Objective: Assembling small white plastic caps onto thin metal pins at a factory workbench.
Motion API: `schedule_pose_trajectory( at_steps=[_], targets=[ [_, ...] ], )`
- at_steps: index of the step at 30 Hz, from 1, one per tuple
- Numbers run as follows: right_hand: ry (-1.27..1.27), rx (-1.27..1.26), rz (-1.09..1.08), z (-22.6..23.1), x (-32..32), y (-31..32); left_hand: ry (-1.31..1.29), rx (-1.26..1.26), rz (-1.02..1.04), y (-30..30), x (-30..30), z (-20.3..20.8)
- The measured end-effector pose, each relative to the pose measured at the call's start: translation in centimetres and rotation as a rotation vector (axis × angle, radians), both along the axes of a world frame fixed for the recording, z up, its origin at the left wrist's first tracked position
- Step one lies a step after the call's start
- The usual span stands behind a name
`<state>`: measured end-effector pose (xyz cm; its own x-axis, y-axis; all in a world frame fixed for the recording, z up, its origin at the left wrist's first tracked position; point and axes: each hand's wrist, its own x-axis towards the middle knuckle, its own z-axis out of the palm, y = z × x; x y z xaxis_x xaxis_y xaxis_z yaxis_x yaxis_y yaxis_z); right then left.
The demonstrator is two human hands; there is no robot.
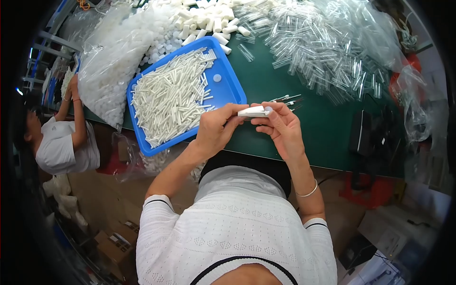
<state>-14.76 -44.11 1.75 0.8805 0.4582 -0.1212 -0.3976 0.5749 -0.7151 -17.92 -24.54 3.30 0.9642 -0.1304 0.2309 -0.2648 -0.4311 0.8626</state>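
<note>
Just beyond the table's front edge, in front of my body, both hands hold a short white cylinder (251, 112) that appears to sit in a clear tube. My left hand (216, 128) pinches its left end between thumb and fingers. At the other end, my right hand (285, 129) has its fingers closed around a small translucent round cap (268, 109). Whether the cap is seated in the tube is too small to tell. Close to my left hand is a blue tray (236, 84) with a heap of thin white sticks (173, 95) and one loose round cap (217, 78).
Clear tubes (313, 47) are heaped at the back right, white cylinders (204, 21) at the back middle. A bag of translucent caps (111, 61) stands left of the tray. Thin tools (287, 98) lie beyond my right hand. Another person (66, 137) works at far left.
</note>
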Motion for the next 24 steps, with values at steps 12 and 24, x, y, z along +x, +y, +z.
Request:
schedule_pose_trajectory(
  at_steps=[12,24],
  targets=[
    [-0.696,-0.746,-0.219,0.3,0.2,-0.1,0.022,0.016,-0.03,-0.5,0.5,1.7],
    [-0.842,-0.975,-0.387,1.7,1.0,-1.8,-0.646,0.854,-0.109,2.1,17.8,-1.2]
  ],
)
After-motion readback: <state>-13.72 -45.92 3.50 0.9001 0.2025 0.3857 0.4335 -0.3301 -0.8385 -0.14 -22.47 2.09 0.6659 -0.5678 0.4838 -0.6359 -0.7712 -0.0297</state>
